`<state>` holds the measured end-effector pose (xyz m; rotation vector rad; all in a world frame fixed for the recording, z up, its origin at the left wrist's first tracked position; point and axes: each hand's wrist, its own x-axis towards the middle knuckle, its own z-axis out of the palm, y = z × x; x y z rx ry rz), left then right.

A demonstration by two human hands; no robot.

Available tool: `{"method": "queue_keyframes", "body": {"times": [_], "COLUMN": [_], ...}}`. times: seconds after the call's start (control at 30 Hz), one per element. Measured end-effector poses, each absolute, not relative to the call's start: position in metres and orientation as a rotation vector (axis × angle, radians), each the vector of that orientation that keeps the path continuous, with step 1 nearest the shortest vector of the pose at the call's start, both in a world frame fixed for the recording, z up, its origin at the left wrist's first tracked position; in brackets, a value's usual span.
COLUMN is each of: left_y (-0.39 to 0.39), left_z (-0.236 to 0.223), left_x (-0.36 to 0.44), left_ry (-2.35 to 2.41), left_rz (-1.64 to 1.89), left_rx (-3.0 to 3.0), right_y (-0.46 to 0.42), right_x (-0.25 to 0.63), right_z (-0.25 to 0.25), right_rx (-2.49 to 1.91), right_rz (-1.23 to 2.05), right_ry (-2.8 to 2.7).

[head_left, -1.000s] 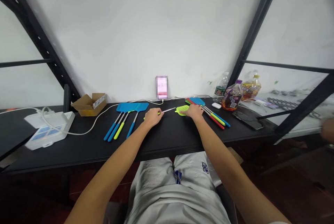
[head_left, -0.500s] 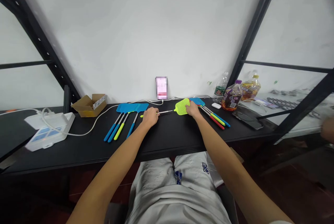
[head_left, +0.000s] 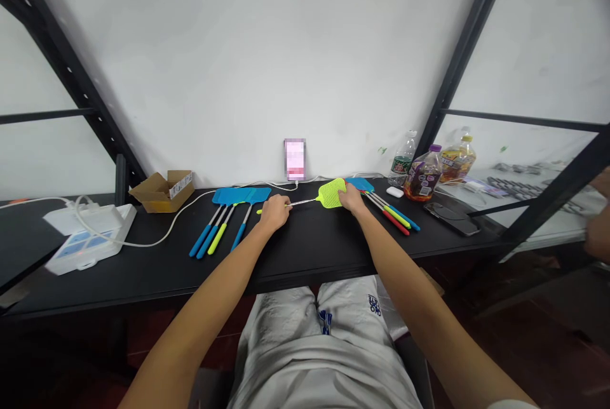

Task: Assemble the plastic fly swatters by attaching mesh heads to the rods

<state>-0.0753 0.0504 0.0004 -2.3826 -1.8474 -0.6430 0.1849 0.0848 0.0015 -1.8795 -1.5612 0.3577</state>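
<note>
A yellow-green fly swatter (head_left: 332, 194) lies level between my hands, just over the black table. My left hand (head_left: 275, 212) is closed round its handle, whose yellow end sticks out to the left. My right hand (head_left: 351, 198) grips the right edge of its perforated head. The thin metal shaft meets the neck of the head. Left of my left hand lie several fly swatters with blue heads (head_left: 241, 195) and blue or yellow-green handles. Beside my right hand are more swatters with red, yellow-green and blue handles (head_left: 399, 217); their heads are partly hidden behind the hand.
A phone (head_left: 295, 160) leans on the wall, its cable trailing along the table (head_left: 305, 250). To the left are an open cardboard box (head_left: 164, 192) and a white power strip (head_left: 90, 244). Bottles (head_left: 424, 174), a white case (head_left: 394, 192) and a dark phone (head_left: 452, 218) lie right. Another person's hand shows far right.
The small gap between the shaft's tip and the swatter head's neck has closed; they now meet. Both hands keep nearly the same place and grip.
</note>
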Motion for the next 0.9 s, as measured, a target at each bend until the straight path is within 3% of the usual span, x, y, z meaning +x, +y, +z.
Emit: {"method": "queue_keyframes", "body": {"times": [0.9], "left_y": [0.0530], "left_z": [0.0030], "left_x": [-0.0787], "left_ry": [-1.668], "left_rz": [-0.820], "left_rx": [-2.480], "right_y": [0.0813], "right_x": [0.1878], "right_z": [0.0054], "right_rx": [-1.791], "right_rz": [0.351], "right_ry": [-1.519]}}
